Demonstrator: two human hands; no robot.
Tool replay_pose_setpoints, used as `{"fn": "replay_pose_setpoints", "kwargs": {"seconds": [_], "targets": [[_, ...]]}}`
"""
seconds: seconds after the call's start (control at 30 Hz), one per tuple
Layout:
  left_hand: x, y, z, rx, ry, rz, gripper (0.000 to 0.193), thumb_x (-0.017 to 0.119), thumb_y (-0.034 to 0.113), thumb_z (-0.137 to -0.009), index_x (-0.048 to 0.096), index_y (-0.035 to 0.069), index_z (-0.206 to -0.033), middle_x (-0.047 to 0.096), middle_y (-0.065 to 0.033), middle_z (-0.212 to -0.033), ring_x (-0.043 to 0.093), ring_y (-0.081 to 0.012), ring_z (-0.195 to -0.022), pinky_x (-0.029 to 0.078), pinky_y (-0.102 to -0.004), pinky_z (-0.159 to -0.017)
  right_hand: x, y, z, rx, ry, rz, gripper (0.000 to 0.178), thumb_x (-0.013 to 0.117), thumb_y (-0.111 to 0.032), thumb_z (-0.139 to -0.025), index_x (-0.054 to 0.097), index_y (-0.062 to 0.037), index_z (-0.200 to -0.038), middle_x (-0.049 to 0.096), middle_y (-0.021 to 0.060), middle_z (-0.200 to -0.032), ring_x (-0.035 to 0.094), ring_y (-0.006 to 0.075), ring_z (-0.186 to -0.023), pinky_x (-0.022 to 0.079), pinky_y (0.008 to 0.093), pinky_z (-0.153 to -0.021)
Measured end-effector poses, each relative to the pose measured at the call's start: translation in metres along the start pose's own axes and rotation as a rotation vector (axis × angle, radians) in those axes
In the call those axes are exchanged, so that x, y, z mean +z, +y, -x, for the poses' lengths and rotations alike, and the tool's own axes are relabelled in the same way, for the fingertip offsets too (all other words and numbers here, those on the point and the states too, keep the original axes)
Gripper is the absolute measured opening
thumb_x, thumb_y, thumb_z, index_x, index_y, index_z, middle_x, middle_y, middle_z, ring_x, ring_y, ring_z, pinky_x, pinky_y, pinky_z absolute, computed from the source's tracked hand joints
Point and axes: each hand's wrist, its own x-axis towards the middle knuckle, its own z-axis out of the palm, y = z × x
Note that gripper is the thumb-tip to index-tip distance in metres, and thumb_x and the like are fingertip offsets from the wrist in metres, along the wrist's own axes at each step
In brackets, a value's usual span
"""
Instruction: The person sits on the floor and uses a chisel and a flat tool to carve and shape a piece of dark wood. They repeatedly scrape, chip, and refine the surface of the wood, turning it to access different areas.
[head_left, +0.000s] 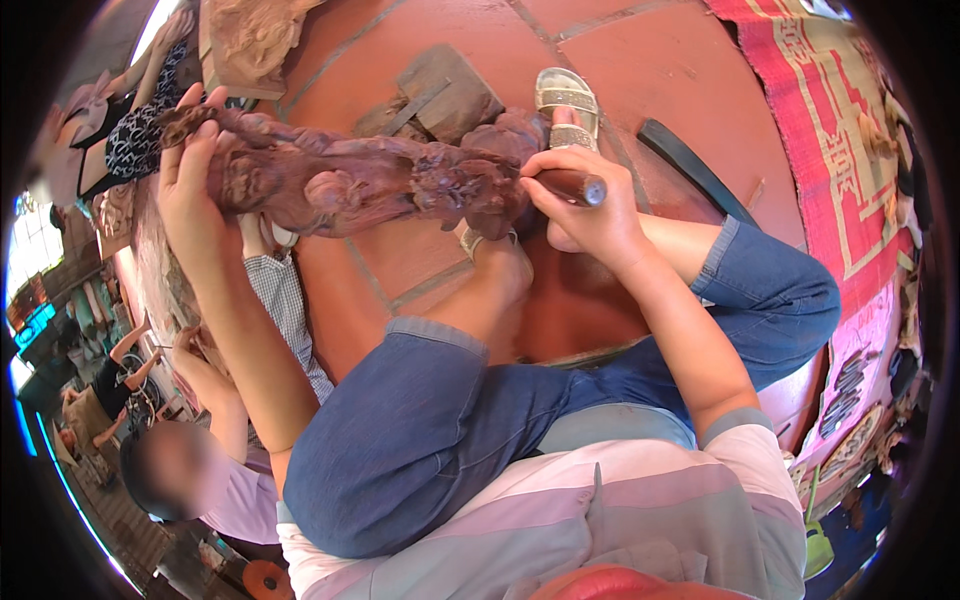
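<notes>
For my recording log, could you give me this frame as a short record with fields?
Left hand: holds the left end of a carved wooden figure
Right hand: grips a brown-handled tool at the figure's right end
Tool tip: not clearly visible
Floor: red tiles, brown block beyond the figure
Right side: patterned red mat
Nearby: person in lilac top

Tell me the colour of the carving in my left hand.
The carving is dark reddish brown, best seen in the head view.

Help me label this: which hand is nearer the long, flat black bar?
Right. The right hand is left of the bar, apart; the left hand is much farther left.
</notes>
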Motion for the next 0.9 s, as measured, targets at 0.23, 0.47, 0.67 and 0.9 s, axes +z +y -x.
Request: {"fn": "replay_pose_setpoints", "kwargs": {"seconds": [0.23, 0.47, 0.67, 0.9], "targets": [[-0.001, 0.003, 0.007, 0.118, 0.04, -0.131, 0.027, 0.059, 0.005, -0.082, 0.062, 0.004, -0.11, 0.063, -0.0013, -0.103, 0.056, -0.0081, -0.092, 0.045, -0.0226, -0.08, -0.005, 0.015, -0.006, 0.026, -0.122, -0.217, 0.012, 0.068, 0.007, -0.073, 0.065, -0.0006, -0.082, 0.067, 0.0051, -0.088, 0.062, 0.0141, -0.085, 0.049, 0.0274, -0.081], [0.004, 0.001, 0.012, 0.078, 0.056, -0.015, 0.038, 0.057, 0.003, -0.084, 0.055, 0.002, -0.122, 0.061, -0.0006, -0.109, 0.048, -0.0002, -0.072, 0.039, -0.016, -0.061, -0.004, -0.008, -0.022, -0.042, -0.255, -0.063, 0.013, 0.064, 0.007, -0.074, 0.063, 0.0015, -0.086, 0.065, 0.0067, -0.088, 0.062, 0.0134, -0.084, 0.048, 0.0249, -0.078], [0.006, -0.001, 0.012, 0.075, 0.062, -0.017, 0.04, 0.057, 0.003, -0.084, 0.054, 0.002, -0.123, 0.06, 0.0004, -0.106, 0.046, 0.0004, -0.069, 0.038, -0.0158, -0.059, -0.021, -0.017, -0.02, 0.052, -0.371, -0.242, 0.021, 0.056, 0.008, -0.073, 0.06, 0.0038, -0.094, 0.066, 0.0156, -0.101, 0.057, 0.0244, -0.112, 0.044, 0.0308, -0.092], [0.008, 0.001, 0.013, 0.069, 0.052, -0.025, 0.041, 0.056, 0.003, -0.084, 0.053, 0.003, -0.125, 0.059, 0.0002, -0.108, 0.046, 0.0008, -0.069, 0.038, -0.0161, -0.06, -0.026, -0.017, -0.017, 0.05, -0.382, -0.164, 0.019, 0.056, 0.008, -0.072, 0.062, 0.0034, -0.09, 0.066, 0.017, -0.096, 0.06, 0.0266, -0.109, 0.045, 0.0333, -0.092]]}}
